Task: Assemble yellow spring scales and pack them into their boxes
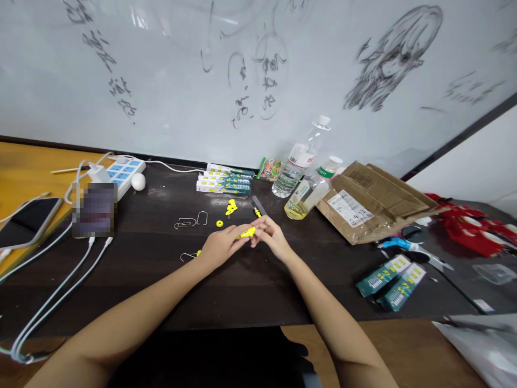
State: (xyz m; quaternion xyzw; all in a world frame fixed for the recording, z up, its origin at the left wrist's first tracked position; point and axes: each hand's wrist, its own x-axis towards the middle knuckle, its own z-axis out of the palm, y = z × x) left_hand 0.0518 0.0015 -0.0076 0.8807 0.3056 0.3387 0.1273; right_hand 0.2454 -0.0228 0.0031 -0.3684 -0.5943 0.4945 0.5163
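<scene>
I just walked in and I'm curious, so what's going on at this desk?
A person's left grip and right grip hold a small yellow piece between them, above the dark desk. Just beyond lie a yellow ring, more yellow parts and bent wires, with slim boxes farther back.

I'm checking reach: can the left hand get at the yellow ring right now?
Probably yes: the yellow ring lies just beyond the left hand, with nothing visible between them, though that hand seems occupied holding a yellow piece.
</scene>
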